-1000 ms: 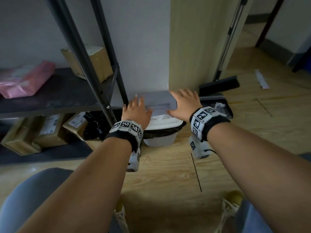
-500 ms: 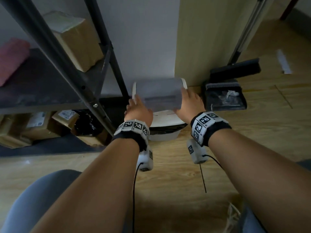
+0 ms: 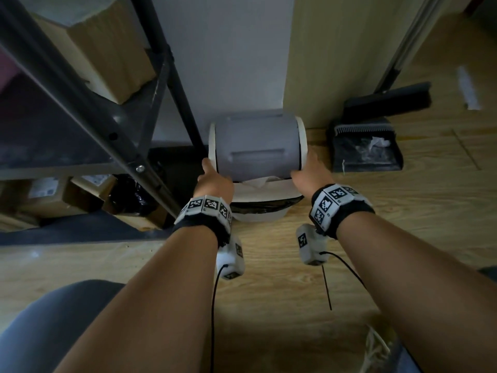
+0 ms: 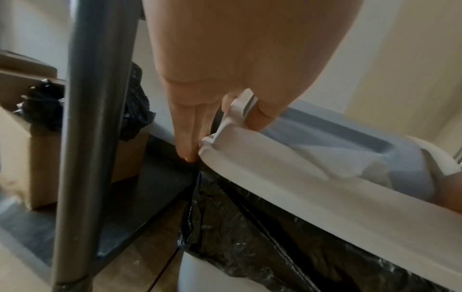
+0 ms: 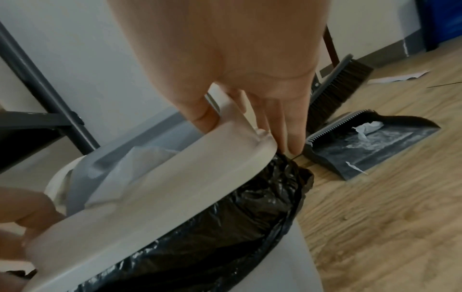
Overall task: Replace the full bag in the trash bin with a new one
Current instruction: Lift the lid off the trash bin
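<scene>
A white trash bin [image 3: 258,218] stands on the floor against the wall, a black bag [image 3: 265,207] folded over its rim. On top sits a white lid frame [image 3: 302,146] with a grey swing flap [image 3: 256,146]; white paper [image 3: 258,181] pokes out under the flap. My left hand [image 3: 212,179] grips the lid's left edge, thumb on top and fingers [image 4: 190,138] down the outside. My right hand [image 3: 306,175] grips the right edge the same way, its fingers [image 5: 295,146] reaching the black bag [image 5: 225,227]. In the left wrist view the lid [image 4: 300,187] slopes above the bag [image 4: 250,247].
A black metal shelf post [image 3: 107,125] stands close to the bin's left, with cardboard boxes [image 3: 102,49] on the shelf and a black bag bundle [image 3: 131,192] under it. A dustpan [image 3: 365,149] with scraps and a broom [image 3: 387,103] lie to the right on the wooden floor.
Both hands have slid from the top of the lid down to its left and right edges and taken hold. The view has moved closer and more overhead.
</scene>
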A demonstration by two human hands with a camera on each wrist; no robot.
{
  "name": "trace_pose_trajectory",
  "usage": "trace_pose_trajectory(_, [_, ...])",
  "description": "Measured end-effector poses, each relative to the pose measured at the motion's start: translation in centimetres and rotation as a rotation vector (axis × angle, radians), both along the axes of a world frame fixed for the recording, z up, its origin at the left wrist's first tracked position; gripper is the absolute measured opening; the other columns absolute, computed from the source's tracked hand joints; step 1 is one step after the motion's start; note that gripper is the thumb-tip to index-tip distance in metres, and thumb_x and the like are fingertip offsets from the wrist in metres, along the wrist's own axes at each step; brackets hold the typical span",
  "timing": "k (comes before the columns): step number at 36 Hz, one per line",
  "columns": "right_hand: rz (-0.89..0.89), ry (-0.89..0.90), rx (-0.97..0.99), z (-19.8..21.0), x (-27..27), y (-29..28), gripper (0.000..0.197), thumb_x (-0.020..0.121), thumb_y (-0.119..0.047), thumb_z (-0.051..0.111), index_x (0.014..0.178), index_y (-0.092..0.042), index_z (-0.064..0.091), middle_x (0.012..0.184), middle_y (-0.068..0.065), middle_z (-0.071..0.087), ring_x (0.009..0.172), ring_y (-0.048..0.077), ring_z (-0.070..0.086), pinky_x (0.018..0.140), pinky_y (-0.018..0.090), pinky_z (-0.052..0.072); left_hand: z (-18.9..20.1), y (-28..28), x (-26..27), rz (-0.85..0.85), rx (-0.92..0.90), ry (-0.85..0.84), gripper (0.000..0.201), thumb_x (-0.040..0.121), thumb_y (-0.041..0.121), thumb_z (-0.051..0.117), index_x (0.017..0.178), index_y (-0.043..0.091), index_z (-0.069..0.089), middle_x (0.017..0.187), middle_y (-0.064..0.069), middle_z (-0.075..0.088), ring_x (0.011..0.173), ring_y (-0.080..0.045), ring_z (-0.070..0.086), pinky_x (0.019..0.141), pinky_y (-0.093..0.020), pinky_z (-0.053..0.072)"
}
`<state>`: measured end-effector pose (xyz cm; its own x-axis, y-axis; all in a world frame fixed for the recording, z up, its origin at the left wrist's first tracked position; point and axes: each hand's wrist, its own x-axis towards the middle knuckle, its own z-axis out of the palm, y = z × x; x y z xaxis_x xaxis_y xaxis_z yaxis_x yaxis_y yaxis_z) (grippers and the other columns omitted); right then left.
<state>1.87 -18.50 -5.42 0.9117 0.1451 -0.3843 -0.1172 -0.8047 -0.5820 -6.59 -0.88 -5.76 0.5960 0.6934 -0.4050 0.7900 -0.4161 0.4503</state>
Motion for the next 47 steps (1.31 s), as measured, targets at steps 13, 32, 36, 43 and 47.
trace_pose_trajectory(13, [-0.067,0.095,-0.032,0.6,-1.0,-0.3,0.060,0.092,-0.003,0.044,0.148,-0.010,0.023,0.137,0.019,0.047,0.121,0.037,0.050,0.083,0.036,0.041,-0.4,0.0,-0.7,0.105,-0.224,-0.046,0.050,0.093,0.016,0.043,0.141,0.014,0.028,0.129,-0.021,0.050,0.111,-0.041,0.056,0.093,-0.049,0.051])
trace_pose_trajectory(32, [0.056,0.049,0.051,-0.1,-9.6,-5.0,0.044,0.091,-0.018,0.053,0.132,-0.010,0.041,0.115,0.012,0.057,0.089,0.023,0.053,0.070,0.030,0.039,-0.7,-2.4,-9.8,0.021,-0.209,-0.160,0.043,0.088,0.018,0.052,0.130,0.015,0.044,0.113,-0.014,0.059,0.091,-0.031,0.058,0.073,-0.036,0.049])
trace_pose_trajectory(36, [0.116,-0.090,-0.024,-0.2,-10.3,-5.9,0.034,0.095,-0.032,0.049,0.120,-0.009,0.049,0.103,0.008,0.061,0.083,0.022,0.056,0.066,0.030,0.041,-0.4,-2.6,-10.7,-0.066,0.012,-0.116,0.037,0.092,0.027,0.046,0.127,0.016,0.049,0.118,-0.013,0.059,0.092,-0.029,0.056,0.073,-0.033,0.041])
trace_pose_trajectory(43, [0.170,-0.264,-0.131,0.0,-10.9,-6.4,0.024,0.096,-0.030,0.046,0.097,-0.008,0.055,0.082,0.007,0.058,0.074,0.023,0.056,0.050,0.025,0.033,0.3,-3.6,-11.6,-0.150,0.200,-0.099,0.033,0.098,0.029,0.043,0.120,0.008,0.055,0.113,-0.014,0.063,0.102,-0.031,0.060,0.075,-0.034,0.044])
trace_pose_trajectory(47, [0.157,-0.306,-0.131,0.0,-10.6,-6.2,0.018,0.095,-0.028,0.047,0.089,-0.012,0.050,0.077,0.004,0.054,0.072,0.022,0.053,0.048,0.024,0.030,0.8,-3.9,-11.2,-0.142,0.227,-0.090,0.031,0.098,0.027,0.045,0.114,0.004,0.057,0.108,-0.014,0.065,0.100,-0.031,0.062,0.078,-0.035,0.047])
